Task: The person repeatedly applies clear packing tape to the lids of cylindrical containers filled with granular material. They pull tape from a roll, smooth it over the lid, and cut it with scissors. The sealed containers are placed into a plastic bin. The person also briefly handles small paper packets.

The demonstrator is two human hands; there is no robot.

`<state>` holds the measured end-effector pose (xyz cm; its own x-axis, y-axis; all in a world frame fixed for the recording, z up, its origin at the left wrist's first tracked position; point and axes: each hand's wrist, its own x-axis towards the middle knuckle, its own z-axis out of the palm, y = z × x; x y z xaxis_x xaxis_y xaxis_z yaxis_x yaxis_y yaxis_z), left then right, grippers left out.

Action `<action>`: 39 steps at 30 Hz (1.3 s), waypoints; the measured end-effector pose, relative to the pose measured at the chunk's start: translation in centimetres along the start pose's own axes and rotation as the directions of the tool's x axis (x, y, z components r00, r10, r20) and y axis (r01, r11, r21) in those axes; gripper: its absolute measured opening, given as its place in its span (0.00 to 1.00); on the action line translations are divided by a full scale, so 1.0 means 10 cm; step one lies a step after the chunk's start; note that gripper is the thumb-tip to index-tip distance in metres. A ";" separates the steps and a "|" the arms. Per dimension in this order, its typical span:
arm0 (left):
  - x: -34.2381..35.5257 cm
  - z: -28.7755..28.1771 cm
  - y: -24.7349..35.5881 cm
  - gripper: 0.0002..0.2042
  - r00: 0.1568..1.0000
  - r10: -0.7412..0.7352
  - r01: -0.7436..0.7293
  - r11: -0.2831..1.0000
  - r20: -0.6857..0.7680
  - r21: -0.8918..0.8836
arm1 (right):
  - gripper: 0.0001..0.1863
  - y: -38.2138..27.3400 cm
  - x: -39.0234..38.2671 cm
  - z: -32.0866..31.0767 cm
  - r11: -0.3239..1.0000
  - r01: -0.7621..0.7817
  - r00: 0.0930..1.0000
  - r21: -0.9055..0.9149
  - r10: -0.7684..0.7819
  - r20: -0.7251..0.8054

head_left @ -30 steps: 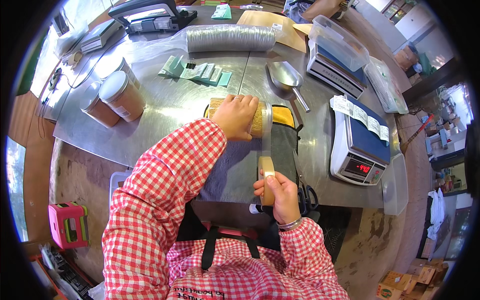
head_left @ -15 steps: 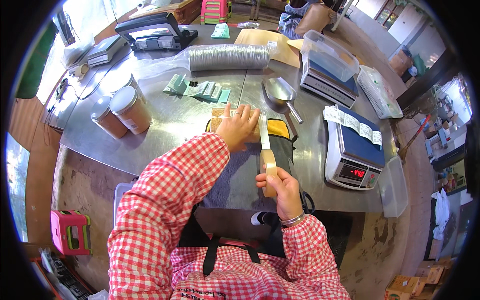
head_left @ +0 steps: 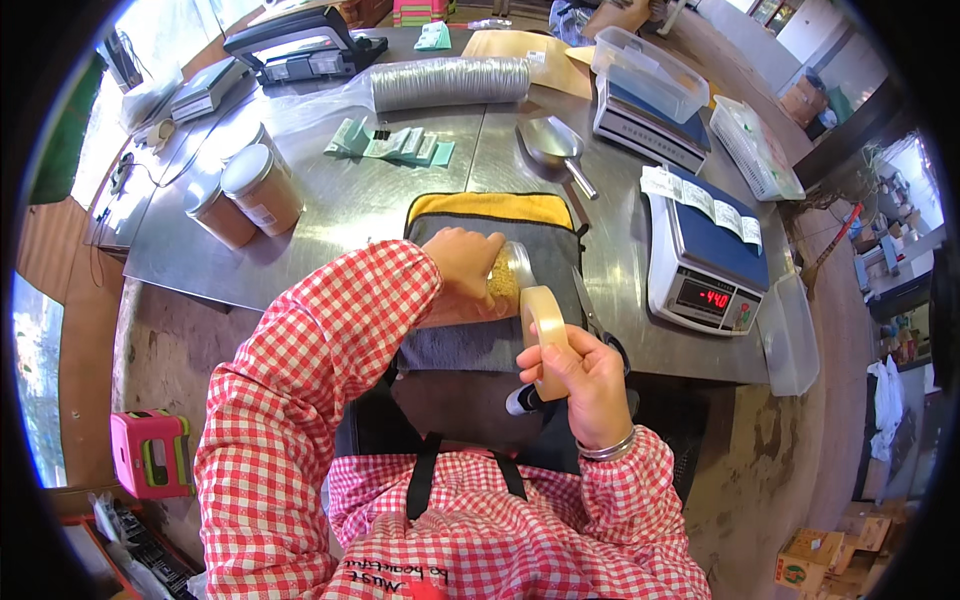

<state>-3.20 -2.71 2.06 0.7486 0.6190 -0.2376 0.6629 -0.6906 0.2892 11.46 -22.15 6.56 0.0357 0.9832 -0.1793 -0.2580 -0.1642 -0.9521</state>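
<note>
My left hand [head_left: 462, 262] is wrapped round a jar [head_left: 503, 275] of yellow granules, lying on its side on a grey padded cloth [head_left: 440, 340] with a yellow band. My right hand [head_left: 575, 370] grips a roll of beige tape [head_left: 545, 320], held close to the jar's lid end, its fingers curled round the ring. Scissors [head_left: 590, 310], partly hidden, lie to the right of the tape.
Three lidded canisters [head_left: 265, 190] stand left on the steel table [head_left: 190, 275]. Behind are green label strips [head_left: 385, 145], a metal scoop [head_left: 550, 145] and silver wrapped roll [head_left: 450, 85]. Scales [head_left: 705, 260] and plastic tubs [head_left: 785, 340] are right. A co-worker [head_left: 580, 20] is beyond.
My left hand and the jar have moved down the cloth toward me, uncovering its yellow band. The tape roll in my right hand now sits nearer the lid, with no long strip visible.
</note>
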 end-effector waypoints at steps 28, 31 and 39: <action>-0.09 0.36 0.02 0.44 0.827 0.231 -0.053 0.940 -0.512 0.338 | 0.18 0.23 0.25 -0.08 0.996 0.073 0.997 -0.052 -0.073 0.005; -0.10 0.30 0.03 0.47 0.894 0.112 0.002 0.967 -0.434 0.253 | 0.18 0.07 0.23 -0.03 0.998 0.050 0.998 -0.025 -0.049 0.031; 0.07 0.08 -0.09 0.43 0.962 0.012 0.007 0.998 -0.273 0.070 | 0.16 0.30 0.17 -0.06 0.999 -0.054 0.997 0.002 0.054 -0.055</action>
<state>-3.30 -1.93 0.91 0.7240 0.6892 0.0277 0.6679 -0.7105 0.2216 11.29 -21.04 3.28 0.0745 0.9670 -0.2434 -0.2617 -0.2166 -0.9405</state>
